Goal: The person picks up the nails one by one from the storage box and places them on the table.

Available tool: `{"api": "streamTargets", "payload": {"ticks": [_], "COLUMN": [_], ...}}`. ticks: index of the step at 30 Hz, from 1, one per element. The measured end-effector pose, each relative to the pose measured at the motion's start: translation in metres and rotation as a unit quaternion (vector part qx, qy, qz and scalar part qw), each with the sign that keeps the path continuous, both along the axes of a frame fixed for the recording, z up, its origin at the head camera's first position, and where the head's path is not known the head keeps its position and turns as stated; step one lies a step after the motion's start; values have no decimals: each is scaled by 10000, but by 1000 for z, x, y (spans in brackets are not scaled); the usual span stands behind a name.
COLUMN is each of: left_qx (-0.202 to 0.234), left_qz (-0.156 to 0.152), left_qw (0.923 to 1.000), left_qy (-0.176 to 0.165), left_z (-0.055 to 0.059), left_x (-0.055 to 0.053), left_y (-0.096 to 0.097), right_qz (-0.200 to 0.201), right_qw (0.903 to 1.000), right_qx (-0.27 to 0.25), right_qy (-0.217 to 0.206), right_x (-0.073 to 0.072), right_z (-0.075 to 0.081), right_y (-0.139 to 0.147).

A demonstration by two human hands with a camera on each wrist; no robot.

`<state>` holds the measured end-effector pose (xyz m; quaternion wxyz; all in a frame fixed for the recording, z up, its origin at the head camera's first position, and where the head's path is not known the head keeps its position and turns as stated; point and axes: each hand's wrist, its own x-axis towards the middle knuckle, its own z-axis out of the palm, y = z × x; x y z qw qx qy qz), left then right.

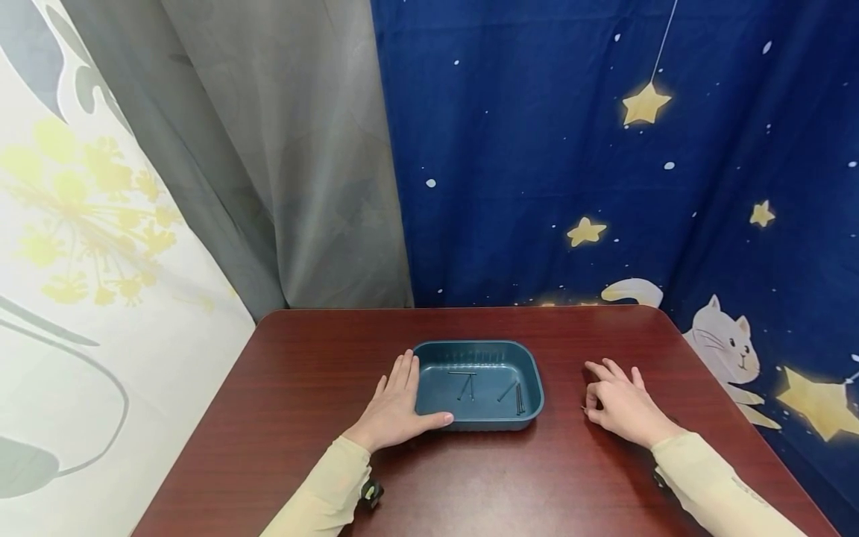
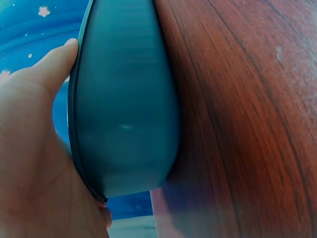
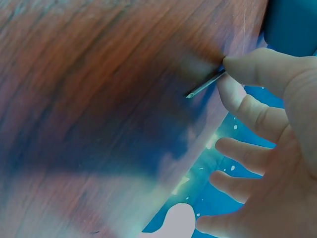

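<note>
Currently, left hand (image 1: 394, 415) against a blue tray (image 1: 493, 424), fingers straight, thumb apart; right hand (image 1: 624, 406) over the table (image 1: 302, 418), right of the tray, thumb and forefinger pinching one nail (image 3: 205, 84); other nails (image 1: 520, 400) inside the tray.

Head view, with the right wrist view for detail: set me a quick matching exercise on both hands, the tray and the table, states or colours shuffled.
Column one:
1. left hand
2. right hand
3. blue plastic tray
4. table

Column two:
A. pinches a nail
B. reddish brown, wood-grained
C. touches the tray's rim
D. contains several loose nails

Pairs: 1-C; 2-A; 3-D; 4-B.
</note>
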<state>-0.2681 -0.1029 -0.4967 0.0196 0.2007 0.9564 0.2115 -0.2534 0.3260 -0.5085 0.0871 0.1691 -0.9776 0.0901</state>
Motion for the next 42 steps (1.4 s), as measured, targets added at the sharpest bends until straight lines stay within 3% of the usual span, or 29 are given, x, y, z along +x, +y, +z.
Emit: {"api": "streamTargets", "payload": {"ticks": [12,24,33,42], "left_qx": [14,33,-12,-16], "left_qz": [-4,-19,30,67], "left_qw": [10000,10000,10000,10000], "left_qy": [34,1,-46,-40], "left_z": [0,-2,-1,-1], "left_x": [0,-1,-1,-1], "left_y": [0,1,0,1], "right_qz": [-83,154,387,708], "right_qw": [10000,9995,9966,9917], "right_qx": [29,-252,-635,-1023], "right_qy": [-3,116,367,333], "right_x": [0,-7,-19,-28], "right_z": [5,17,35,54], "right_y": [-1,-6,-22,-52]}}
